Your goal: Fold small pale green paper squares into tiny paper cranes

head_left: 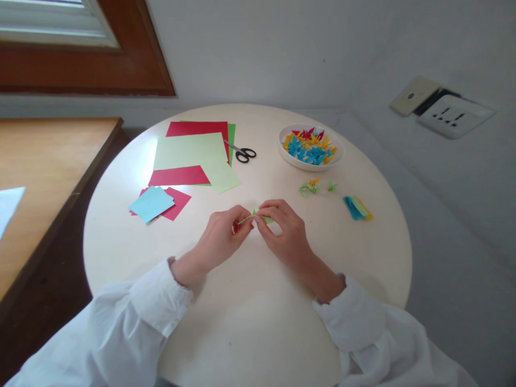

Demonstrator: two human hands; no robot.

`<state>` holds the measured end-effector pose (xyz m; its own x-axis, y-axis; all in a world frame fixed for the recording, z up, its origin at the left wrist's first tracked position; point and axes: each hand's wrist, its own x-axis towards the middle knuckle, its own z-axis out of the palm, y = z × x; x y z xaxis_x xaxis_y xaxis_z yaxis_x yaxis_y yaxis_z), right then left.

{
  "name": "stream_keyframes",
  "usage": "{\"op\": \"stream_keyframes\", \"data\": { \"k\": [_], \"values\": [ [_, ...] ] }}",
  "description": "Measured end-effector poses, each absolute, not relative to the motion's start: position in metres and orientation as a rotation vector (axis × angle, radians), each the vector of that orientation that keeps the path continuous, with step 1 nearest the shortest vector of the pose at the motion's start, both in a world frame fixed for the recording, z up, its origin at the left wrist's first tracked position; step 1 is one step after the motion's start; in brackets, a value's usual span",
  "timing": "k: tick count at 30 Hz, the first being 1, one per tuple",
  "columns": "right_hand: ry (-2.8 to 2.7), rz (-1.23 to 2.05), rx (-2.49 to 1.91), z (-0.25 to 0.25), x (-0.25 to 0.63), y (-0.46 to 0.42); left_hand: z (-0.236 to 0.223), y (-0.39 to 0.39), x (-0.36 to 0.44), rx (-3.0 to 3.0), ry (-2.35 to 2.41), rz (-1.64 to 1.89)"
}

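Observation:
A small folded piece of light green paper [255,212] is held between both hands over the middle of the round table. My left hand [223,231] pinches its left side between thumb and fingers. On the other side, my right hand [287,232] is closed on the right part with thumb and fingertips. Fingers cover much of the paper, so its exact shape is hard to make out. Just beyond the right hand lie several little folded green paper pieces [308,188], with an orange one among them.
A white bowl [284,156] at the back right holds many folded paper pieces. Black-handled scissors [244,155] rest by stacked coloured sheets [187,150]. Paper squares [152,203] lie at left, paper strips [357,208] at right. A wooden table [48,156] stands left; a wall borders the right.

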<state>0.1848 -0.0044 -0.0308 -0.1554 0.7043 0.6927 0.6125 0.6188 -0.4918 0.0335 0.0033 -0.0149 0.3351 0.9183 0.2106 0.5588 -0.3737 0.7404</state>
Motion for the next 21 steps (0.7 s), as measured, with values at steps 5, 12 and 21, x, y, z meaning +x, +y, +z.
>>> {"op": "stream_keyframes", "data": {
  "k": [5, 12, 21],
  "values": [
    [-1.843, 0.192, -1.076, -0.0319, 0.1873, -0.0028, -0.0165, 0.0044, 0.0327, 2.005, 1.393, 0.862],
    [-1.738, 0.422, -1.069, -0.0344, 0.1928, -0.0005, -0.0171, 0.0082, 0.03, 2.129, 1.291, 1.162],
    [-1.629, 0.616, -1.016, -0.0341, 0.1943, -0.0007, -0.0215, 0.0103, 0.0282, 2.089, 1.07, 1.142]
  ]
}}
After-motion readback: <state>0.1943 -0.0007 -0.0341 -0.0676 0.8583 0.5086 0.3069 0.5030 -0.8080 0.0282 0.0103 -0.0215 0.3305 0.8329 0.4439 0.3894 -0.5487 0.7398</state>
